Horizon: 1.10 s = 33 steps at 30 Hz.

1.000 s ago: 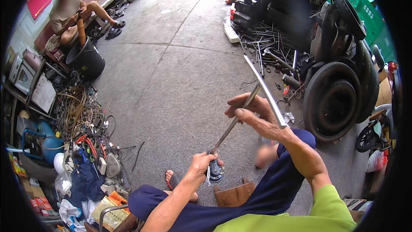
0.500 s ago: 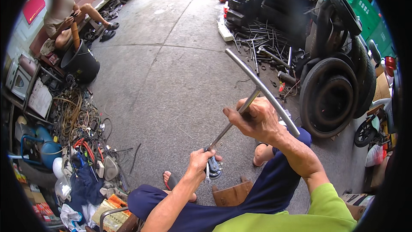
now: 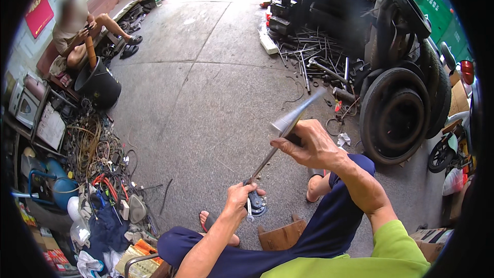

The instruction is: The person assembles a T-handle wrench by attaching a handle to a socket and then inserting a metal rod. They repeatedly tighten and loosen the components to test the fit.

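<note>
My right hand point(image 3: 318, 145) is closed round the upper shaft of a T-handle wrench point(image 3: 263, 163), just under its crossbar. The crossbar is smeared by motion. Down the slanting shaft, my left hand point(image 3: 240, 198) is closed at the wrench's lower end, gripping a dark part with a round base point(image 3: 257, 205). The ring end of a small spanner point(image 3: 250, 210) shows beside that part. My fingers hide where the wrench meets the part.
A low wooden stool point(image 3: 282, 235) stands between my feet. Tyres point(image 3: 396, 116) lean at the right, near scattered metal rods point(image 3: 321, 54). Tangled cables point(image 3: 95, 141) and a black bucket point(image 3: 98, 85) lie left; a person point(image 3: 72, 33) sits beyond.
The T-handle wrench's crossbar has swung round, turning about its shaft, and is now blurred. My right hand has shifted slightly; my left hand keeps its grip. The view has moved a little.
</note>
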Motion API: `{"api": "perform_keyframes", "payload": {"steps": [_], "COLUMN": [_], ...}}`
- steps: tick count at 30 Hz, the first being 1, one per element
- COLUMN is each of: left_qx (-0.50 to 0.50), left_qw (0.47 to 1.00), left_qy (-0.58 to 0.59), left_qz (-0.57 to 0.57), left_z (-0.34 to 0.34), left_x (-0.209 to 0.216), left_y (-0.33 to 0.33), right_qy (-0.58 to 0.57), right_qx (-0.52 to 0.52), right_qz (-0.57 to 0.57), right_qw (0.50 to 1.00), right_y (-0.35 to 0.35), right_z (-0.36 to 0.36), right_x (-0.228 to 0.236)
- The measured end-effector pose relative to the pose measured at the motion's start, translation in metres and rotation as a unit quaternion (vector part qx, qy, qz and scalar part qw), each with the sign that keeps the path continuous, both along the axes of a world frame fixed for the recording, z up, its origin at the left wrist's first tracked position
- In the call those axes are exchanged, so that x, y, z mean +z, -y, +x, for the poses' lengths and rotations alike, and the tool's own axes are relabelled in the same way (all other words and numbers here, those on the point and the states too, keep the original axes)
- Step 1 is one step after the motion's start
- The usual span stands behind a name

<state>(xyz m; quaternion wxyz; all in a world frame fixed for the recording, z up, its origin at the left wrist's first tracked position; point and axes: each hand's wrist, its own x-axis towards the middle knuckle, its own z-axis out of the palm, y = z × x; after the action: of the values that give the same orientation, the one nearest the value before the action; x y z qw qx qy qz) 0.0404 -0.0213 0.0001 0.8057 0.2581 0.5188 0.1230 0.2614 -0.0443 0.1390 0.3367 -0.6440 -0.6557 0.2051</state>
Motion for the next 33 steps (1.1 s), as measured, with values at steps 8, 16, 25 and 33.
{"api": "perform_keyframes", "payload": {"steps": [8,16,25,33], "left_qx": [0.032,0.103,0.211,0.252], "left_qw": [0.998,0.945,0.781,0.742], "left_qy": [0.006,-0.05,-0.172,-0.189], "left_qz": [0.057,0.306,0.562,0.592], "left_z": [0.0,-0.004,-0.009,-0.021], "left_x": [0.008,0.029,0.084,0.096], "left_y": [0.002,-0.019,-0.049,-0.056], "right_qy": [-0.188,-0.269,-0.531,-0.55], "right_qx": [0.027,-0.03,-0.025,0.01], "right_qz": [-0.106,0.011,0.003,-0.004], "right_qw": [0.976,0.963,0.847,0.835], "right_y": [0.003,0.0,-0.009,-0.007], "right_z": [0.012,-0.002,-0.001,-0.009], "right_x": [0.007,0.007,0.009,0.002]}}
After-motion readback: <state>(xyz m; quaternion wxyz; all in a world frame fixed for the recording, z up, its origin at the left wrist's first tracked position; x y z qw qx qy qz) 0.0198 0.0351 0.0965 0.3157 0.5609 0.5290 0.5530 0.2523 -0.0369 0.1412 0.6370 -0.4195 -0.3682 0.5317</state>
